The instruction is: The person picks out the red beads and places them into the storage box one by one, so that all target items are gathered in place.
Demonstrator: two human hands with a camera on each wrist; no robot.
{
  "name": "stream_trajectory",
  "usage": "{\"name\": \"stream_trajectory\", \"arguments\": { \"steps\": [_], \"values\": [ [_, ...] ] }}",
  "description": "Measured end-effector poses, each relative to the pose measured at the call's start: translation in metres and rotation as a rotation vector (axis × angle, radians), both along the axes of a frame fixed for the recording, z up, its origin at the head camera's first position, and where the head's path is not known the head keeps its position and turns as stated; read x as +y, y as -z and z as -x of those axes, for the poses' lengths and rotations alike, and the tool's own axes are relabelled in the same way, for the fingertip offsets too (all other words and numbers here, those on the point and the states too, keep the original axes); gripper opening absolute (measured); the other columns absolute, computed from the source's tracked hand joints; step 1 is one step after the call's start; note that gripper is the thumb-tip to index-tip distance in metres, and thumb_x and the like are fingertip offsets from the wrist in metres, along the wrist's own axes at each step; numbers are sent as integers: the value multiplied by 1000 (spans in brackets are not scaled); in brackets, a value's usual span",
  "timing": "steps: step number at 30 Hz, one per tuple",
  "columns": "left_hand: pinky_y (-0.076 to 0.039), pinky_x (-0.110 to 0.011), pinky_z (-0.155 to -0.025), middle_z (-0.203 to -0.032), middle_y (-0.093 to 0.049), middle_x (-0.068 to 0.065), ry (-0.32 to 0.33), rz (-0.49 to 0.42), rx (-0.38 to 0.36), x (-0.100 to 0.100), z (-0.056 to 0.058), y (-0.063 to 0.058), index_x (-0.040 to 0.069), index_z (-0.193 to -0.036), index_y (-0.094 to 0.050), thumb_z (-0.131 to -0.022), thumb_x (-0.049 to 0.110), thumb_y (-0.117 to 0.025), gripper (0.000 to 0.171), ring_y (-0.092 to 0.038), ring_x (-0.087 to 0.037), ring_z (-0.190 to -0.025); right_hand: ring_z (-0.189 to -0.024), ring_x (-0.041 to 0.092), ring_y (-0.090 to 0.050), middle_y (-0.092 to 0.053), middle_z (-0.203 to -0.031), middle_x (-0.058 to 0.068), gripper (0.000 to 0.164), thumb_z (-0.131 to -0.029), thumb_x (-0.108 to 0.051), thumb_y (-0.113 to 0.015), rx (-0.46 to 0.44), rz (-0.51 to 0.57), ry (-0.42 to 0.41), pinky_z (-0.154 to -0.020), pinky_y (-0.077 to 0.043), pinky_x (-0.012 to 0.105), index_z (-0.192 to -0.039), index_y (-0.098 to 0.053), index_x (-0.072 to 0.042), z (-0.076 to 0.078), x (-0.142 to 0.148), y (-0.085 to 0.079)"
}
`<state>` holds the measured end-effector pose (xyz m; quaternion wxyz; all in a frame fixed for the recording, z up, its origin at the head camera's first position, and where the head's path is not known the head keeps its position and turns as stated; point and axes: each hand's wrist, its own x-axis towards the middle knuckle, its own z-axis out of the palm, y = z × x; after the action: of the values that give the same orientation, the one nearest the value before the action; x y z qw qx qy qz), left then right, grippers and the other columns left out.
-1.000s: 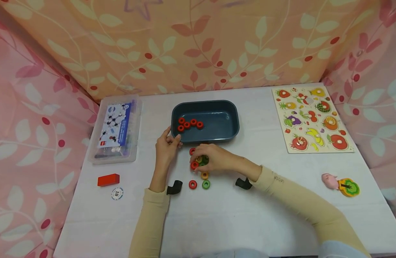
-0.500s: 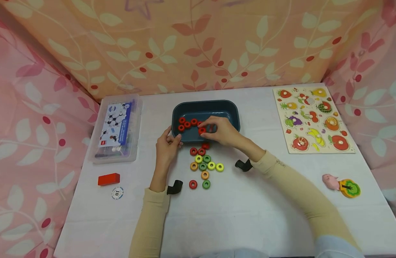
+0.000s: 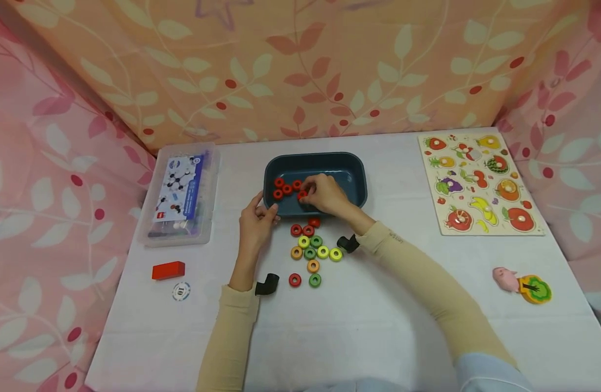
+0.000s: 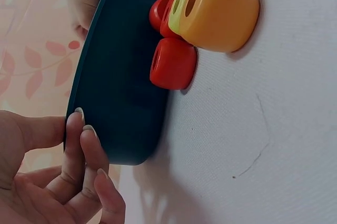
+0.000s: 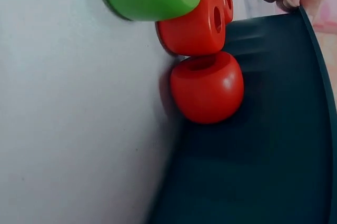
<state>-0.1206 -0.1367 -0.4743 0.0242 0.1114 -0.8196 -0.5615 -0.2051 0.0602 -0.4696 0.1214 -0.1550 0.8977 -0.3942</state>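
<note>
In the head view my left hand (image 3: pixel 255 226) pinches the near left corner of a dark blue tray (image 3: pixel 330 212). The left wrist view shows its fingertips (image 4: pixel 90 132) on the tray's outer wall. My right hand (image 3: pixel 327 194) reaches inside the tray, fingers curled around a red ring bead (image 3: pixel 302 195) near the tray's floor. Beside it in the tray lie several red beads (image 3: pixel 287 189), partly covered by the hand. Just in front of the tray, one red bead (image 5: pixel 208 89) leans on its side against the wall, touching another red bead (image 5: pixel 195 29).
Red, yellow, green (image 3: pixel 314 280) and orange beads (image 3: pixel 313 265) lie loose before the tray. A clear plastic case (image 3: pixel 178 196) is at left, near a red block (image 3: pixel 168 270) and a chip (image 3: pixel 181 291). At right are a fruit puzzle (image 3: pixel 482 185), pink pig (image 3: pixel 506 279) and tree piece (image 3: pixel 535 289).
My right hand carried a red bead from the loose group into the tray, then moved slightly left and lower over the beads there. My left hand stayed on the tray corner.
</note>
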Motion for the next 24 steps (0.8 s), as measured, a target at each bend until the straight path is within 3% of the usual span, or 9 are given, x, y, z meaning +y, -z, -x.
{"name": "stream_trajectory", "arguments": {
  "steps": [5, 9, 14, 20, 24],
  "values": [
    [-51, -22, -72, -76, -71, -14, -3, 7, 3, 1, 0, 0, 11, -151, -45, -98, 19, -66, 58, -72, -29, -75, -88, 16, -69, -75, -94, 2, 25, -89, -14, -77, 2, 23, -5, -80, -53, 37, -112, -72, -9, 0, 0, 1],
    [-50, -21, -71, -78, -72, -16, 1, 13, -4, 1, -1, 1, 10, -151, -45, -98, 20, -66, 58, -72, -29, -75, -83, 17, -67, -74, -94, 3, 24, -89, -13, -76, 65, 99, -56, -77, -53, 36, -112, -71, -7, -4, 2, 2],
    [-50, -21, -71, -79, -72, -16, -3, 16, -19, 1, -1, 1, 11, -151, -45, -98, 20, -66, 57, -72, -29, -76, -78, 13, -60, -68, -88, 0, 22, -89, -11, -76, 168, 199, -188, -70, -50, 28, -110, -71, -5, -19, 5, -4],
    [-49, -25, -72, -78, -72, -15, 2, 34, 6, 1, 0, 2, 13, -152, -43, -98, 19, -66, 59, -71, -29, -73, -68, 9, -55, -62, -78, -4, 15, -88, -12, -77, 246, 257, -350, -63, -47, 23, -101, -72, -9, -49, 5, -17],
    [-49, -25, -71, -76, -70, -17, 16, 15, 41, 0, 0, 3, 20, -155, -38, -98, 17, -65, 63, -70, -30, -73, -70, 13, -58, -62, -79, -4, 14, -87, -15, -77, 203, 221, -520, -64, -48, 27, -99, -72, -13, -74, 2, -22]
  ]
}}
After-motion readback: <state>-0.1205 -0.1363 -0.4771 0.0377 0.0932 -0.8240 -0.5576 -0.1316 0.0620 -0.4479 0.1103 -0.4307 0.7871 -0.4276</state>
